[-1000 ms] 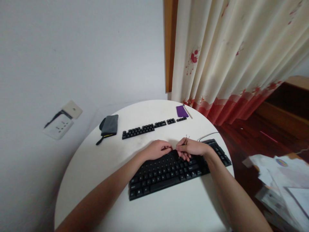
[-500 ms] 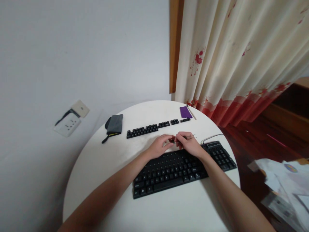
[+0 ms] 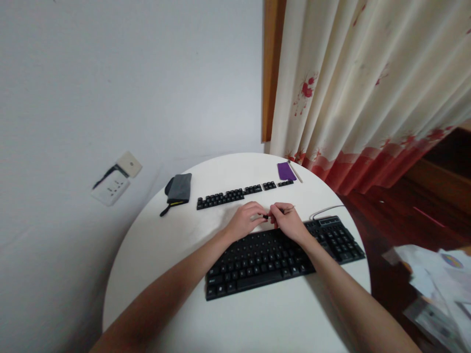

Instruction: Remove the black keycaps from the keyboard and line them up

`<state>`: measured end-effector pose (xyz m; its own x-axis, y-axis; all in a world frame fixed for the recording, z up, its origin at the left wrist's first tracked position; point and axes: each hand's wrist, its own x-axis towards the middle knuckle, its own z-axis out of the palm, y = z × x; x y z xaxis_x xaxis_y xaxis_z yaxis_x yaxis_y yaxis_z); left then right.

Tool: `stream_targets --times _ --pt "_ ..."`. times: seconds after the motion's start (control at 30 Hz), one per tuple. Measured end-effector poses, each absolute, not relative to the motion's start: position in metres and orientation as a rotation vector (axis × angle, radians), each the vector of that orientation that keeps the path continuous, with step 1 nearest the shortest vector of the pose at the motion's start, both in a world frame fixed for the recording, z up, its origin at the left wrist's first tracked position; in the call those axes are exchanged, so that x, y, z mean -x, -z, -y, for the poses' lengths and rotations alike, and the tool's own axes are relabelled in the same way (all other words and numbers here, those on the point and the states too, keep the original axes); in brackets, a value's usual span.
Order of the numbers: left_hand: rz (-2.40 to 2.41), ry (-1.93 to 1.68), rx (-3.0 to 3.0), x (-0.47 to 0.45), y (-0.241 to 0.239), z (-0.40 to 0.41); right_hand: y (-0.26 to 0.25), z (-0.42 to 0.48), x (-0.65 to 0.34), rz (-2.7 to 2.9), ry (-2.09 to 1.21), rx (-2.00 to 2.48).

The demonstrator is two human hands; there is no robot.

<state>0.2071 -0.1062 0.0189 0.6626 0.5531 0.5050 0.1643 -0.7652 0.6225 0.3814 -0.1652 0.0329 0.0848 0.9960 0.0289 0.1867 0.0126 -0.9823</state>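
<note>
My left hand (image 3: 243, 220) pinches a small black keycap (image 3: 265, 216) between thumb and fingertips, above the far edge of the keyboard. Close beside it, my right hand (image 3: 290, 223) is closed around a thin wire keycap puller (image 3: 290, 209), whose wire end sticks out to the right. Its other end, near the keycap, is mostly hidden by the fingers. Under both hands lies a black keyboard (image 3: 257, 282); its upper rows show bare key stems, while the lower rows and number pad still carry caps. Loose keycaps (image 3: 221, 198) lie in a line behind the hands.
A grey pouch (image 3: 179, 188) lies on the round white table (image 3: 154, 255) at the left. Toward the back right are a purple cloth (image 3: 286, 171) and a thin stick-handled brush (image 3: 295, 172). The keyboard's cable (image 3: 326, 210) runs off the right edge. Papers (image 3: 434, 274) lie beyond the table.
The view has shifted slightly, moving the scene to the right. My hands stay together over the keyboard; the puller's wire end has turned a little and shows less.
</note>
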Motion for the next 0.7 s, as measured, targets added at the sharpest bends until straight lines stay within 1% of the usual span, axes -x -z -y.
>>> stream_targets --times 0.2,0.43,0.53,0.7 --pt "-0.588 -0.981 -2.427 -0.204 -0.030 0.101 -0.031 0.162 -0.383 1.176 -1.019 1.421" --pt "-0.701 -1.158 -2.422 -0.188 -0.054 0.057 -0.030 0.161 -0.384 1.168 -0.983 1.422" --pt "-0.695 -1.094 -2.486 -0.188 -0.053 0.042 -0.029 0.160 -0.384 1.157 -0.984 1.420" --pt "-0.785 -0.926 -2.687 -0.186 -0.035 0.035 -0.029 0.161 -0.387 1.144 -0.964 1.407"
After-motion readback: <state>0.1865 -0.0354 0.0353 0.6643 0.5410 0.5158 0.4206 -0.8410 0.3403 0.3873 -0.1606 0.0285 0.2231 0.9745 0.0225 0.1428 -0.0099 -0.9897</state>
